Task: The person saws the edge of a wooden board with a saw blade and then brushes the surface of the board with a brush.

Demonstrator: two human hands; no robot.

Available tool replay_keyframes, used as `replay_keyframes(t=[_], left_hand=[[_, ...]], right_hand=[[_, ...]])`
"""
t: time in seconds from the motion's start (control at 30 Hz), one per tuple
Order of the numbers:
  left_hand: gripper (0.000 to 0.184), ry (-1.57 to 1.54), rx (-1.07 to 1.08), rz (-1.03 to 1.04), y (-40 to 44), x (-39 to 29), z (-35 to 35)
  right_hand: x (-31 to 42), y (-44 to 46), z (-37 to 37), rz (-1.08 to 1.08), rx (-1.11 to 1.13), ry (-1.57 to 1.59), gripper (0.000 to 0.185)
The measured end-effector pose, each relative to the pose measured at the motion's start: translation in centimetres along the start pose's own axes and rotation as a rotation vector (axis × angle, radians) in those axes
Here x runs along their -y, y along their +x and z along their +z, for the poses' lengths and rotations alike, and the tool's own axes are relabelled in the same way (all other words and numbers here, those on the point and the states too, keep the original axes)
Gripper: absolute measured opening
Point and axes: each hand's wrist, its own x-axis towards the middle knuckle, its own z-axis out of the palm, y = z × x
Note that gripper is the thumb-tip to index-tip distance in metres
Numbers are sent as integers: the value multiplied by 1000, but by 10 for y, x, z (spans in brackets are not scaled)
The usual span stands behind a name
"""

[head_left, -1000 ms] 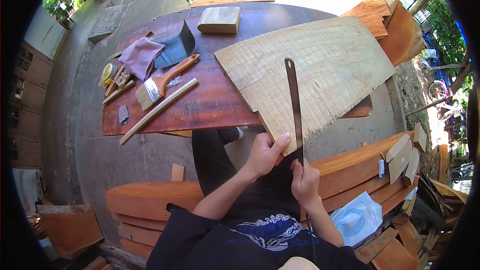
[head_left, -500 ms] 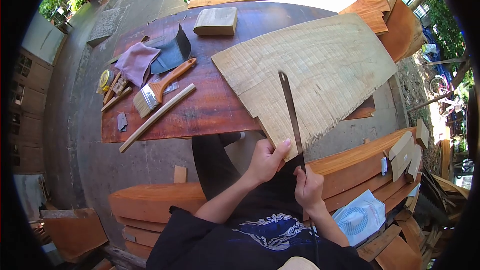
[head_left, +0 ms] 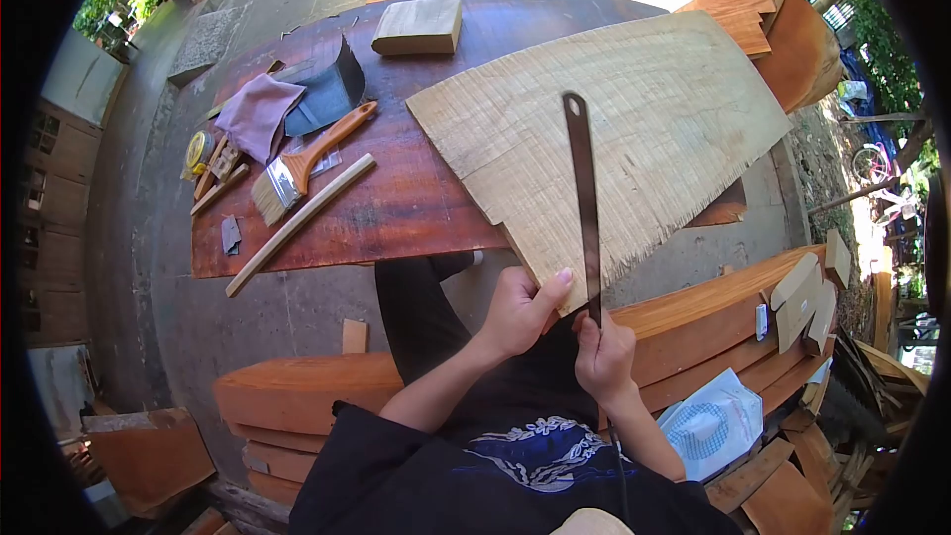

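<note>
A wide pale wooden board (head_left: 604,129) with a narrow stepped end points toward me; its right edge is ragged. My left hand (head_left: 525,309) is closed around that narrow end, thumb on top. In my right hand (head_left: 604,352) is a long, flat, dark metal strip (head_left: 584,193) with a hole at its far tip. The strip points away from me and passes along the right side of the narrow end, overlapping the board in view. Whether its edge touches the wood I cannot tell.
On the reddish table (head_left: 426,198) are a paintbrush (head_left: 312,163), a thin wooden stick (head_left: 302,223), cloths (head_left: 260,117), a tape roll (head_left: 198,154) and a wood block (head_left: 418,27). Stacked planks (head_left: 307,386) lie beside me; a blue-white packet (head_left: 708,426) is at right.
The metal strip has slid forward past the board's narrow end, its tip now farther from me. My right hand has shifted slightly forward. My left hand keeps its hold.
</note>
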Motion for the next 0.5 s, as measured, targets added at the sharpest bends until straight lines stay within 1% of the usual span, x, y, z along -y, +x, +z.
replay_keyframes(t=[0.07,0.13,0.23,0.27,0.37,0.5], left_hand=[[38,2,-4,-2,0,1,-2],[39,-30,-41,-13,-2,-1,2],[41,61,-157,51,7,-14,-14],[44,63,-162,71,8,-20,-14],[46,56,-138,2,6,-17,-17],[48,39,-175,23,5,-13,-10]], right_hand=[[-23,-26,3,27,2,29,16],[-26,-19,-3,26,24,0,15],[-8,-10,-4,40,74,11,15],[-4,-8,-1,35,83,26,15],[1,-14,2,68,105,51,16],[5,-13,-5,117,102,40,17]])
